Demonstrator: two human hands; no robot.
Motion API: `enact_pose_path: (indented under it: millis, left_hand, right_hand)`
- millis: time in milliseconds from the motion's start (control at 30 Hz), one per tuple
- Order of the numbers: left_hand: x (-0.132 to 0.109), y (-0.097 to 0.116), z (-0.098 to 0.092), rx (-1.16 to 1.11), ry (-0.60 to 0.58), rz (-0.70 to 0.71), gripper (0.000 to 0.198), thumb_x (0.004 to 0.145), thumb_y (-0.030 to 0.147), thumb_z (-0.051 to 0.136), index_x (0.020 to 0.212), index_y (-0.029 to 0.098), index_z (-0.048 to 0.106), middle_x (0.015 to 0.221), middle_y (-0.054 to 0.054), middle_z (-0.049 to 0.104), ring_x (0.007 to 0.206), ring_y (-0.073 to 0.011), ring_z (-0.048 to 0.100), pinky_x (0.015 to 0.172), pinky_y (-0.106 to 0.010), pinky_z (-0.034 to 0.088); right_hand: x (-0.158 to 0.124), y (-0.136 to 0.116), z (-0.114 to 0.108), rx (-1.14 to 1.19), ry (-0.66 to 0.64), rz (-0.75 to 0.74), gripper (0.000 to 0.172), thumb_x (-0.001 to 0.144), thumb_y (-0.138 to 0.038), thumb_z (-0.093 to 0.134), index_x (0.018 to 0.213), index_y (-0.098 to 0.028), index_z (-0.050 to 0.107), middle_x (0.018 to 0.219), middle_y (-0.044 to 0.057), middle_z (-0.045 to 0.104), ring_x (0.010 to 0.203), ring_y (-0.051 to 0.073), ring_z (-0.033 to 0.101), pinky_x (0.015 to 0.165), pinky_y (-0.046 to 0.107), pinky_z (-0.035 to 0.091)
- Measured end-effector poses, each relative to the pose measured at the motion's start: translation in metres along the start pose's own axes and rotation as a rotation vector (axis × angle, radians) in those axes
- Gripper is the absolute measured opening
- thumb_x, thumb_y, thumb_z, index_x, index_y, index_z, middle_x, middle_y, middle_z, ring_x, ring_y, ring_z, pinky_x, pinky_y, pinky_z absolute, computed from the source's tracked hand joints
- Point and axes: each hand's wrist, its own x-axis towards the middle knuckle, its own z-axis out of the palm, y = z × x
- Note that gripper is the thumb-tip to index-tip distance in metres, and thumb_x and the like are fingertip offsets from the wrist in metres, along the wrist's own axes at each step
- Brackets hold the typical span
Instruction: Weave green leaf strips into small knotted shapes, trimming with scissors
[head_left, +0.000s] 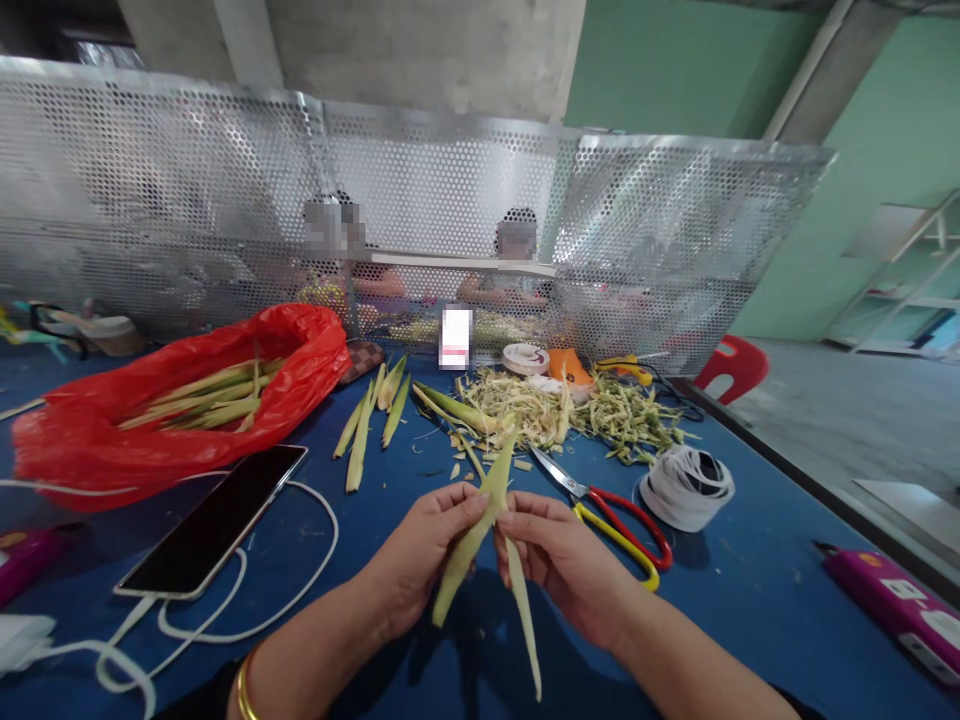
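My left hand [420,555] and my right hand [559,555] both pinch a pale green leaf strip [480,525] above the blue table [750,580]. The strip points up between my fingertips, and a narrower piece of it hangs down below my right hand. Just right of my hands lie scissors [611,515] with red and yellow handles. A pile of leaf trimmings [570,410] sits behind them.
A red plastic bag [150,400] holding long green leaves lies at left. A phone [214,520] with a white cable rests near it. A white band coil [686,485] is at right, a pink object [896,605] at the edge. Other people sit behind a perforated metal screen [420,200].
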Motion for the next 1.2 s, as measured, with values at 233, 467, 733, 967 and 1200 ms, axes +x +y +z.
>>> enact_pose_path:
  millis: [233, 467, 733, 967, 1200]
  left_hand:
    - [0.002, 0.002, -0.003, 0.026, -0.002, 0.086, 0.026, 0.074, 0.037, 0.067, 0.066, 0.016, 0.054, 0.052, 0.005, 0.048, 0.043, -0.0047, 0.039, 0.044, -0.016, 0.036]
    - [-0.004, -0.001, 0.0, 0.056, -0.105, -0.049, 0.031, 0.077, 0.045, 0.062, 0.077, 0.014, 0.059, 0.063, -0.002, 0.06, 0.049, -0.0084, 0.051, 0.048, -0.019, 0.038]
    - [-0.004, -0.006, 0.003, -0.149, -0.13, -0.008, 0.021, 0.076, 0.032, 0.067, 0.07, 0.015, 0.056, 0.06, -0.001, 0.059, 0.051, -0.0086, 0.052, 0.055, -0.02, 0.041]
    - [-0.005, 0.001, 0.005, -0.154, -0.096, -0.021, 0.022, 0.072, 0.026, 0.069, 0.061, 0.016, 0.052, 0.05, 0.002, 0.053, 0.041, -0.0063, 0.044, 0.043, -0.018, 0.034]
    - [0.001, 0.0, -0.004, -0.13, -0.055, -0.009, 0.018, 0.074, 0.029, 0.066, 0.066, 0.016, 0.054, 0.05, 0.005, 0.048, 0.042, -0.0052, 0.04, 0.044, -0.017, 0.033]
  right_hand:
    - [0.001, -0.002, -0.002, -0.007, -0.015, -0.016, 0.02, 0.076, -0.031, 0.067, 0.072, -0.013, 0.059, 0.063, 0.001, 0.06, 0.05, 0.009, 0.057, 0.052, 0.021, 0.044]
    - [0.004, 0.001, -0.005, -0.128, 0.125, -0.13, 0.029, 0.07, -0.04, 0.073, 0.07, -0.014, 0.059, 0.058, -0.003, 0.055, 0.048, 0.005, 0.048, 0.05, 0.017, 0.041]
    - [0.003, 0.004, -0.002, -0.115, 0.011, -0.063, 0.028, 0.072, -0.039, 0.072, 0.076, -0.013, 0.063, 0.063, 0.0, 0.058, 0.05, 0.007, 0.048, 0.051, 0.02, 0.043]
    - [0.0, -0.001, 0.002, -0.042, -0.075, -0.023, 0.028, 0.072, -0.037, 0.073, 0.08, -0.011, 0.065, 0.06, 0.0, 0.058, 0.048, 0.007, 0.052, 0.049, 0.019, 0.043]
    - [-0.001, -0.007, 0.0, 0.018, -0.09, -0.031, 0.023, 0.074, -0.028, 0.068, 0.063, -0.015, 0.053, 0.055, -0.002, 0.055, 0.043, 0.008, 0.053, 0.047, 0.019, 0.041]
